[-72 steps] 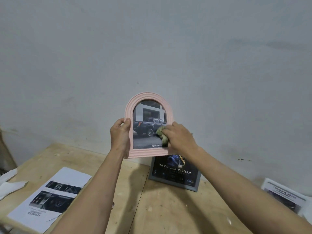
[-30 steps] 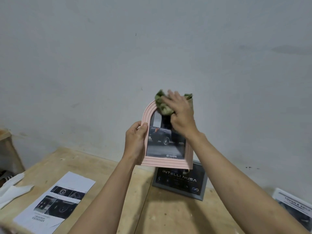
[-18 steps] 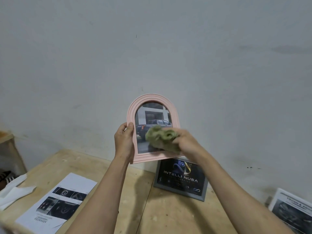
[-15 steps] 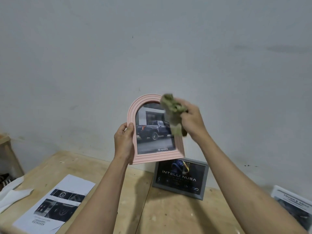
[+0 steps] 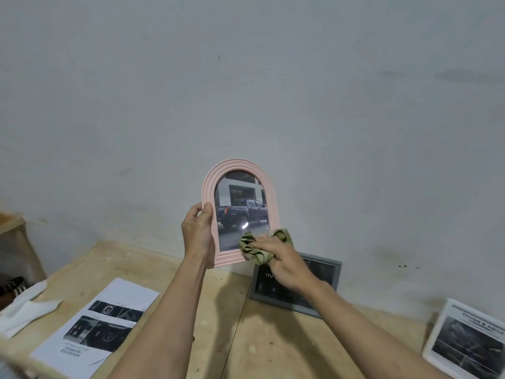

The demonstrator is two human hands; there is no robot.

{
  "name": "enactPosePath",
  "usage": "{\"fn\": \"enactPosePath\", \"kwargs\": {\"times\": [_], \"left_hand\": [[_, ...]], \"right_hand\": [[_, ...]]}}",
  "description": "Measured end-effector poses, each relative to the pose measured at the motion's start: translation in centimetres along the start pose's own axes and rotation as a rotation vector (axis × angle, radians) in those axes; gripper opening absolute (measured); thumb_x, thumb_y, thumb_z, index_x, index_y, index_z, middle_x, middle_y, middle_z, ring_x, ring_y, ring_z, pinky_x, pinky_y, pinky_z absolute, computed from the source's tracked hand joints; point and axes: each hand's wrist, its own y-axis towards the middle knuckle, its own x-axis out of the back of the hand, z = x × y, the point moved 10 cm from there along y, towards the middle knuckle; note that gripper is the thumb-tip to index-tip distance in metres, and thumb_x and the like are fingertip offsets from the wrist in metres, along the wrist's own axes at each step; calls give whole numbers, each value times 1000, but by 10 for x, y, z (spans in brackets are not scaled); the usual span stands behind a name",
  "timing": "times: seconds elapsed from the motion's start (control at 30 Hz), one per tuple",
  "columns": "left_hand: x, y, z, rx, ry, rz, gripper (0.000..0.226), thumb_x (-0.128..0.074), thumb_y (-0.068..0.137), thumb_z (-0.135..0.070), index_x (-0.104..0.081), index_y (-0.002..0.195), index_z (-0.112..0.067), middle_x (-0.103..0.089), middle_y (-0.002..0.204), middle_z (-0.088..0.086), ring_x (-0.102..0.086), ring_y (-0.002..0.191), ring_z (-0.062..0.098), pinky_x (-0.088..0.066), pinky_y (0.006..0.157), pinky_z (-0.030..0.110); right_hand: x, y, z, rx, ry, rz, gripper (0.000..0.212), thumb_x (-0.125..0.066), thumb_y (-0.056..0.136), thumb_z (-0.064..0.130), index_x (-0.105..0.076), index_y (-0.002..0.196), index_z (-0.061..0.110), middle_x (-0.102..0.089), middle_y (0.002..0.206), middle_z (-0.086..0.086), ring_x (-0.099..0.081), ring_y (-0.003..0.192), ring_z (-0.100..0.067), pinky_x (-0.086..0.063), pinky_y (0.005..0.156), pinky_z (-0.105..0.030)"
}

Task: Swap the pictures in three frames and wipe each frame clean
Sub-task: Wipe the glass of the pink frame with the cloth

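My left hand (image 5: 198, 236) grips the left edge of a pink arched frame (image 5: 235, 168), held upright in the air before the wall; it shows a dark pickup truck. My right hand (image 5: 284, 265) presses a crumpled green cloth (image 5: 252, 248) against the frame's lower right corner. Behind that hand a grey rectangular frame (image 5: 325, 285) with a dark picture leans against the wall, partly hidden. A white frame (image 5: 470, 343) with a black-and-white print stands at the far right.
The wooden table (image 5: 262, 346) runs along a grey wall. A printed sheet (image 5: 101, 324) lies at the left. White crumpled paper (image 5: 24, 307) sits at the far left edge, beside a wooden stand (image 5: 13, 242).
My right hand swept the cloth from the frame's upper right down to its lower right corner. The left hand kept its hold on the frame's left edge.
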Motion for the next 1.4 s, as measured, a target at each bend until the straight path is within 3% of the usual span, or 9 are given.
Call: {"fn": "enactPosePath", "kwargs": {"times": [0.13, 0.27, 0.43, 0.57, 0.7, 0.9, 1.07, 1.2, 1.4], "left_hand": [[-5, -1, 2, -10, 71, -4, 19, -56, 100, -21, -64, 84, -14, -65, 69, -5, -59, 58, 6, -47, 58, 23], [2, 4, 2, 6, 87, 43, 18, -57, 99, -22, -67, 87, -14, -68, 80, 5, -60, 77, 22, -48, 75, 34], [-13, -5, -3, 7, 121, 176, 21, -55, 101, -22, -67, 95, -5, -72, 88, 13, -67, 81, 25, -54, 78, 39], [-19, 3, -11, 41, 52, 209, 18, -58, 98, -23, -69, 88, -14, -68, 89, 17, -63, 83, 30, -52, 81, 48], [-2, 22, -12, 25, -3, 139, 18, -54, 101, -13, -64, 87, -9, -71, 72, 2, -67, 69, 13, -54, 66, 25], [51, 39, 24, 79, 48, -16, 17, -55, 101, -18, -67, 93, -7, -69, 81, 7, -63, 71, 18, -52, 62, 25], [101, 46, 75, 230, 80, -24, 18, -53, 102, -24, -66, 99, -12, -70, 95, 13, -65, 81, 25, -52, 79, 40], [146, 52, 114, 348, 120, -24, 17, -52, 103, -26, -65, 101, -15, -72, 96, 11, -68, 81, 26, -53, 80, 40], [215, 67, 155, 448, 247, -129, 17, -56, 100, -32, -71, 96, -24, -68, 94, 6, -59, 95, 25, -47, 93, 43]], "right_hand": [[-29, 0, 47, -21, 162, 51, 46, -47, 86, -11, -63, 125, 8, -55, 137, -11, -45, 131, -16, -24, 118, -30], [1, 21, 80, -83, 472, 64, 49, -42, 81, -18, -70, 110, 10, -70, 112, -13, -69, 98, -22, -57, 84, -31], [128, 77, 136, 273, 91, -501, 72, -35, 65, -11, -63, 126, 16, -61, 132, -3, -52, 127, -18, -36, 113, -36], [70, 95, 125, 359, -414, -237, 79, -34, 64, -4, -55, 135, 22, -37, 152, -8, -23, 146, -29, -12, 120, -46], [-18, 53, 75, 292, -132, -91, 75, -37, 67, -12, -55, 134, 18, -29, 151, 4, -14, 147, -14, -1, 122, -38], [-87, 41, 27, -7, 202, 105, 70, -38, 76, -9, -66, 116, 41, -44, 147, 1, -31, 142, -15, -17, 121, -39], [-121, 52, 14, -318, 556, 225, 54, -37, 81, -22, -69, 111, 10, -69, 103, 0, -64, 97, -9, -49, 87, -14], [-169, 62, -31, -562, 769, 179, 48, -46, 78, -12, -75, 92, 22, -73, 105, -8, -67, 104, -26, -49, 100, -37], [-208, 83, -87, -821, 1053, -60, 36, -45, 89, -9, -67, 106, 13, -72, 102, -20, -68, 96, -40, -51, 92, -55]]}}
